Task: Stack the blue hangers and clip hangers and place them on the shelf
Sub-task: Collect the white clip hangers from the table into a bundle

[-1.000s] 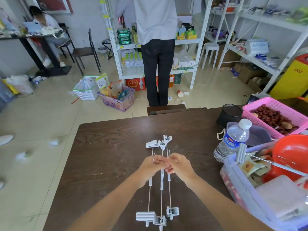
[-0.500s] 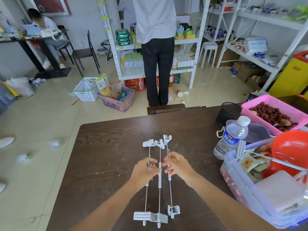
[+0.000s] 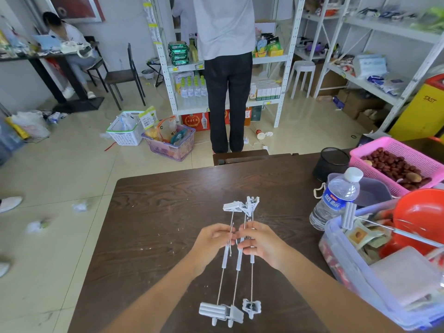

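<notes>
Three pale grey clip hangers (image 3: pixel 237 263) lie side by side over the dark wooden table (image 3: pixel 153 236), thin wire bars running away from me with clips at both ends. My left hand (image 3: pixel 210 243) pinches the middle of the left hanger. My right hand (image 3: pixel 260 243) grips the middles of the other two hangers. The far clips (image 3: pixel 242 206) bunch together; the near clips (image 3: pixel 228 311) sit by the table's front edge. A fourth clip hanger (image 3: pixel 349 216) lies across the plastic bin on the right. No blue hangers are in view.
A water bottle (image 3: pixel 336 198), a black mesh cup (image 3: pixel 331 163), a pink basket of dates (image 3: pixel 398 164) and a clear bin (image 3: pixel 348 267) with a red bowl crowd the table's right side. A person (image 3: pixel 225 68) stands at white shelves (image 3: pixel 286 61) beyond the table. Baskets sit on the floor.
The hangers have been drawn closer together, with the far clips now bunched. Both hands stayed at the middle of the bars, shifting only slightly.
</notes>
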Demonstrator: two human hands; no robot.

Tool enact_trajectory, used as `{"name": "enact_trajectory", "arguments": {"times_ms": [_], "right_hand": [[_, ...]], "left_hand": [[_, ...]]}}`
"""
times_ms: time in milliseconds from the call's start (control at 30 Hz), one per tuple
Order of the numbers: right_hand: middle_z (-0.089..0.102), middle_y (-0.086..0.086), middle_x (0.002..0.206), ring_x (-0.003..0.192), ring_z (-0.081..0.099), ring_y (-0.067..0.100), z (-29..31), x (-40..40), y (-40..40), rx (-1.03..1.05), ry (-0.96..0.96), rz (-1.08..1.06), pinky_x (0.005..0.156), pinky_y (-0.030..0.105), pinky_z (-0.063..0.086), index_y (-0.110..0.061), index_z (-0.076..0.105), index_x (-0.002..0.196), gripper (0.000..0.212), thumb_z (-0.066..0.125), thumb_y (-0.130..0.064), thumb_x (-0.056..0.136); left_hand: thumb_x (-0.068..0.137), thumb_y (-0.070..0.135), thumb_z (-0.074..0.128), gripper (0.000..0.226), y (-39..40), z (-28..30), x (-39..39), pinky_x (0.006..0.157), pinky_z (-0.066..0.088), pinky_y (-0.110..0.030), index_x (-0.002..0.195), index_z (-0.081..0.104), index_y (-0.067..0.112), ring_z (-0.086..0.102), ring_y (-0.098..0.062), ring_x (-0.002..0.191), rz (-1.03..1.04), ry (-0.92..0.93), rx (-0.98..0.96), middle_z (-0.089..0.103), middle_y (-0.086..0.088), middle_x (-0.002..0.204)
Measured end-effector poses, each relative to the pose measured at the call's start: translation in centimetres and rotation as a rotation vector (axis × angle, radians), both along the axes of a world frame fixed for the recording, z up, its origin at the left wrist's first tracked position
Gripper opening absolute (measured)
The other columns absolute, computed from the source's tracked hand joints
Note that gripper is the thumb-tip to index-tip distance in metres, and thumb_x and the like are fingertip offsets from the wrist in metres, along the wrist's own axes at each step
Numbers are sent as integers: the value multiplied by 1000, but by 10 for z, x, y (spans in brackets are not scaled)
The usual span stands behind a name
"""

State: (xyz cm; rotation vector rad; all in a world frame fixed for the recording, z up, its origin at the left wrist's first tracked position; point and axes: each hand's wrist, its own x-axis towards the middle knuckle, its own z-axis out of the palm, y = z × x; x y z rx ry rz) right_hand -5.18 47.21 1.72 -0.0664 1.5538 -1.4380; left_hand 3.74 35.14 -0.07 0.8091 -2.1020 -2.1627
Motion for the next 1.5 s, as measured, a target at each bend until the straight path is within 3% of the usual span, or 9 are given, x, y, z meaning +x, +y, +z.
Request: {"name": "enact_trajectory", "arguments": {"times_ms": [200, 367, 467, 667, 800, 1033, 1233, 1433, 1500], "right_hand": [[62, 4, 63, 47, 52, 12, -2, 0, -2, -57, -116, -101, 52, 22, 45, -11, 51, 80, 13, 55, -2, 87], [62, 4, 73, 34, 45, 5, 0, -11, 4, -21, -140, -142, 51, 21, 44, -14, 49, 75, 18, 58, -3, 87], [58, 4, 68, 36, 41, 7, 2, -15, 6, 11, -130, -132, 54, 23, 42, -13, 49, 74, 20, 59, -1, 85], [53, 7, 67, 49, 39, 14, 6, -8, -3, 49, -44, -53, 52, 25, 43, -11, 45, 75, 21, 52, 5, 87], [53, 7, 65, 47, 40, 16, 6, -6, -6, 86, -10, -59, 50, 26, 42, -10, 45, 83, 16, 48, 4, 87], [40, 2, 59, 38, 32, 8, -5, -6, -6, 5, -60, -193, 39, 18, 39, -7, 54, 102, 15, 58, -11, 89], [47, 1, 60, 44, 38, 9, -11, -3, -5, -23, -11, -103, 45, 18, 44, -8, 64, 76, 22, 51, -13, 93], [52, 3, 61, 41, 53, 3, -19, -1, -4, -112, 41, -118, 62, 24, 55, -8, 65, 78, 22, 49, -10, 93], [51, 6, 63, 48, 54, 9, -20, -1, -6, -103, 73, -143, 59, 23, 56, -7, 62, 73, 26, 48, -10, 94]], "left_hand": [[90, -2, 50, 13, -4, 7, -1, 78, 55, -18, 88, 62, 3, 63, -12, 69, -20, 5, 34, 62, -9, 82], [93, 4, 44, 22, -23, 12, 1, 76, 56, -20, 73, 54, 6, 51, -12, 64, 135, -32, 66, 47, -4, 75], [95, 5, 41, 27, -33, 12, 5, 78, 55, -26, 70, 50, 7, 44, -13, 62, 177, -24, 59, 45, -4, 75], [98, 8, 39, 28, -33, 8, 9, 62, 58, -18, 72, 51, 8, 44, -10, 58, 169, 13, 6, 47, -1, 71], [96, 5, 40, 31, -32, 9, 2, 70, 57, -29, 68, 53, 10, 43, -9, 54, 286, 26, -103, 44, -2, 63], [96, 10, 42, 35, -56, 16, -4, 55, 43, -23, 65, 54, 20, 43, -12, 54, 482, 14, -373, 47, 0, 59], [96, 10, 43, 32, -56, 6, 0, 61, 55, -27, 68, 57, 15, 46, -12, 53, 424, -51, -221, 49, -1, 61], [96, 10, 44, 30, -49, 0, 1, 50, 54, -18, 69, 57, 11, 48, -11, 52, 355, -82, -88, 52, -3, 62], [96, 11, 46, 25, -45, 1, 3, 56, 56, -19, 75, 59, 9, 53, -12, 59, 338, -54, 23, 58, -5, 70]]}}
